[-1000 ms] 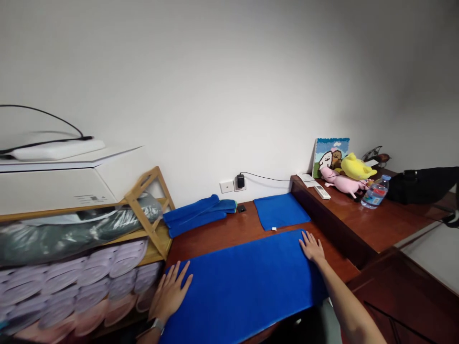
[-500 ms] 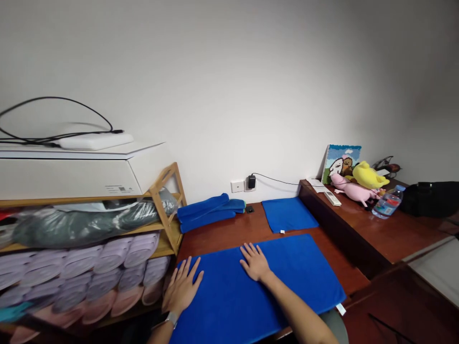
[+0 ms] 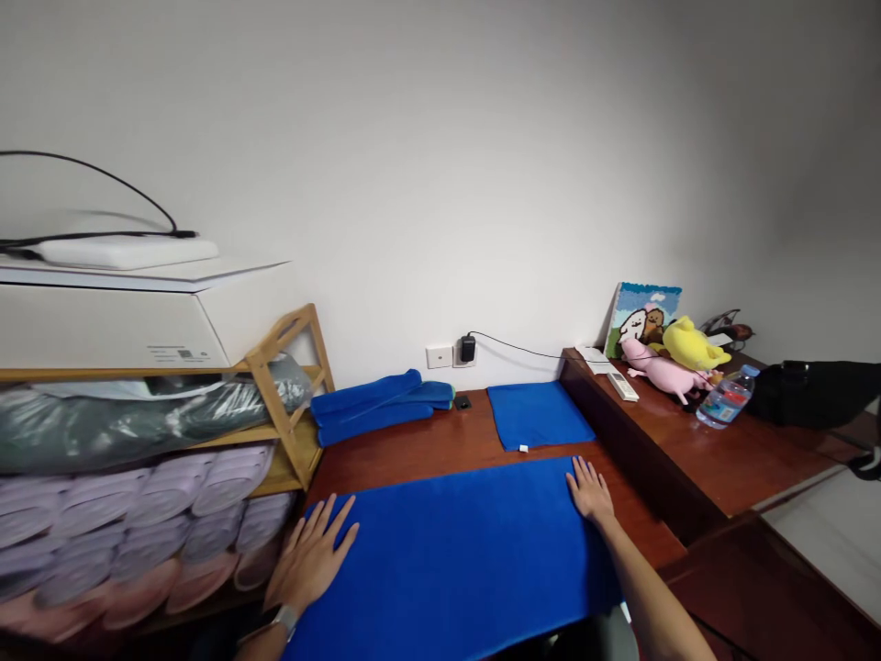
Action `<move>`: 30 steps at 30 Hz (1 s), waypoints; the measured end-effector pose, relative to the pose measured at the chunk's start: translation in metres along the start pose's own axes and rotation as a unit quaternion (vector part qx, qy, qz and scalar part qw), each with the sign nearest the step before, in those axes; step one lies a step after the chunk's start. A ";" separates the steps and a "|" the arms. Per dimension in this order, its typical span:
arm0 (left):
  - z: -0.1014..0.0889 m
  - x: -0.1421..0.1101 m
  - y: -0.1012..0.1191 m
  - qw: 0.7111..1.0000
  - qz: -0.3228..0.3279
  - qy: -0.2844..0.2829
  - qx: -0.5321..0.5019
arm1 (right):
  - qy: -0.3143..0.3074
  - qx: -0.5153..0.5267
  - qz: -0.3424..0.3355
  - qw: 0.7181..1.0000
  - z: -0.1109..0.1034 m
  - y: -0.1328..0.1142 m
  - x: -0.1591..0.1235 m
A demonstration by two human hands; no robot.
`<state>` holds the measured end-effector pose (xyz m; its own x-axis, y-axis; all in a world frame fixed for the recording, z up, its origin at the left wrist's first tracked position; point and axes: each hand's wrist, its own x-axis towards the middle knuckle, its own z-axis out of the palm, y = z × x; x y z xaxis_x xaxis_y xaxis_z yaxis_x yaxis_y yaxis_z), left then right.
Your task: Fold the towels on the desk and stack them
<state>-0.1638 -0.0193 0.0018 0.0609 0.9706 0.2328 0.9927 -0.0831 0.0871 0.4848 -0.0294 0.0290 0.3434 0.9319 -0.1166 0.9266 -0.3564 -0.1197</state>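
Observation:
A large blue towel [image 3: 454, 560] lies spread flat over the front of the reddish-brown wooden table [image 3: 406, 459]. My left hand [image 3: 309, 555] rests on its left edge, fingers spread and palm down. At the towel's far right corner, my right hand [image 3: 590, 491] lies flat with its fingers stretched out. Behind the towel, a smaller blue cloth [image 3: 540, 415] with a white tag lies flat at the back right. Several folded blue towels [image 3: 378, 408] are stacked at the back left, against the wall.
A wooden rack [image 3: 293, 431] with slippers [image 3: 234, 477] and a white box [image 3: 110, 321] stands left. On the raised ledge at right are a remote [image 3: 623, 386], plush toys [image 3: 664, 372], a water bottle [image 3: 728, 397] and a black bag [image 3: 816, 390]. A black plug [image 3: 467, 348] sits in the wall socket.
My right hand has slid right across the large towel, from its middle to its far right corner. My left hand stays on the left edge. The view has shifted slightly right.

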 end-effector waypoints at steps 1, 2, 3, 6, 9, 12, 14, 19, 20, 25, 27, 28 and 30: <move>-0.002 0.000 0.000 1.000 -0.002 -0.004 0.001 | -0.002 -0.001 0.001 1.000 -0.002 0.000 0.000; -0.005 0.000 0.001 1.000 -0.004 -0.010 0.002 | -0.008 -0.004 0.004 1.000 -0.005 -0.002 -0.001; -0.009 0.001 0.001 1.000 -0.007 -0.019 0.003 | -0.017 -0.007 0.010 1.000 -0.010 -0.005 -0.002; -0.025 0.003 0.008 0.999 -0.007 -0.044 0.008 | -0.011 -0.020 0.026 0.999 -0.026 -0.030 -0.015; -0.038 0.001 0.041 0.999 0.037 -0.019 -0.003 | 0.072 -0.001 -0.046 0.996 -0.026 -0.089 -0.053; -0.041 -0.013 0.108 0.991 0.124 0.019 -0.049 | 0.093 0.063 -0.221 0.969 -0.001 -0.168 -0.115; -0.038 -0.028 0.156 0.979 0.190 0.006 -0.079 | 0.066 0.094 -0.312 0.943 0.018 -0.211 -0.153; -0.033 -0.069 0.173 0.977 0.183 -0.051 -0.093 | 0.023 0.092 -0.304 0.948 0.028 -0.198 -0.176; -0.033 -0.074 0.155 0.983 0.153 -0.055 -0.087 | 0.022 0.084 -0.270 0.959 0.023 -0.175 -0.168; -0.029 -0.092 0.033 0.999 0.010 -0.034 -0.022 | 0.013 0.029 -0.073 0.997 0.001 -0.032 -0.122; -0.025 -0.096 0.001 0.999 -0.011 -0.035 -0.005 | 0.013 0.015 -0.039 0.999 -0.002 0.005 -0.111; -0.023 -0.097 -0.007 0.999 -0.015 -0.035 -0.004 | 0.012 0.011 -0.034 0.999 -0.002 0.015 -0.107; -0.022 -0.098 -0.012 1.000 -0.012 -0.024 -0.011 | 0.008 0.007 -0.031 0.999 -0.002 0.024 -0.103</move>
<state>-0.1843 -0.1183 -0.0008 0.0433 0.9820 0.1836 0.9915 -0.0649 0.1131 0.4721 -0.1340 0.0401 0.2870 0.9534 -0.0933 0.9443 -0.2980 -0.1399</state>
